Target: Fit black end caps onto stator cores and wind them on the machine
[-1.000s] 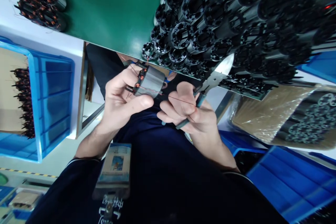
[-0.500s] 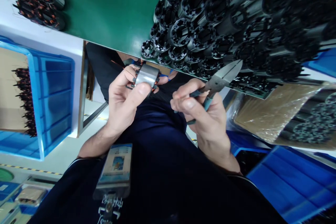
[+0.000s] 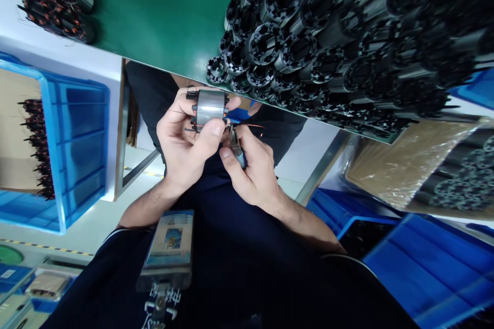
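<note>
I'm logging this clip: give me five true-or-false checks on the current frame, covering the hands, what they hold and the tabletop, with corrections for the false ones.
1. The left hand holds a silver-sided cylindrical part. True.
2. That part's side is completely hidden by the hand. False: much of its silver side is in view.
3. The right hand holds pliers close to that part. True.
4. Dark-ended cylinders are crowded on the green tabletop. True.
5. Both hands rest flat on the tabletop. False: both are on the person's side of its near edge, occupied with the part and the pliers.
</note>
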A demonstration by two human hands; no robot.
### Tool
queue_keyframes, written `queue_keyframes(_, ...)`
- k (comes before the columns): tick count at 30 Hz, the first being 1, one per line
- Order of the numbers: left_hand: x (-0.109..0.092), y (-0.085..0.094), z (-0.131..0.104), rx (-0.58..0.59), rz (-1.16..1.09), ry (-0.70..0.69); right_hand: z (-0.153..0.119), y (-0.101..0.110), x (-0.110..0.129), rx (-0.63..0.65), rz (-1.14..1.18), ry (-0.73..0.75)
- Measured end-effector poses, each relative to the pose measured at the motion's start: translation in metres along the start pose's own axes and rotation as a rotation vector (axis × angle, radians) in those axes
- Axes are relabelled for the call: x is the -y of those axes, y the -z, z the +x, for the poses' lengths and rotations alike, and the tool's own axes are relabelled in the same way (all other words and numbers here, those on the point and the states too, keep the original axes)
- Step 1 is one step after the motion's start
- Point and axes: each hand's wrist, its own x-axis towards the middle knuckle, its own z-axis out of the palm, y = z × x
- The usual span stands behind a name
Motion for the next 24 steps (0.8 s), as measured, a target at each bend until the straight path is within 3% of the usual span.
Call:
queue_keyframes(7,0.000,0.000,-0.002,0.004,0.022,0.036,0.004,0.000,0.001,0.015,0.047,0.027)
queue_keyframes(17,-0.009,0.000,0.004,-0.008,-0.149,0.135,0.001,-0.001,0.000,-0.012,-0.013,-0.021)
queue_keyframes(21,0.002,0.001,0.002,-0.082,-0.150,0.157,0.007,-0.002,-0.009,0.020,-0.034,-0.094)
queue_keyframes(24,0.008,0.014,0.001,-0.161,-0.140,0.233,0.011,-0.001,-0.019,0.093,-0.048,-0.228)
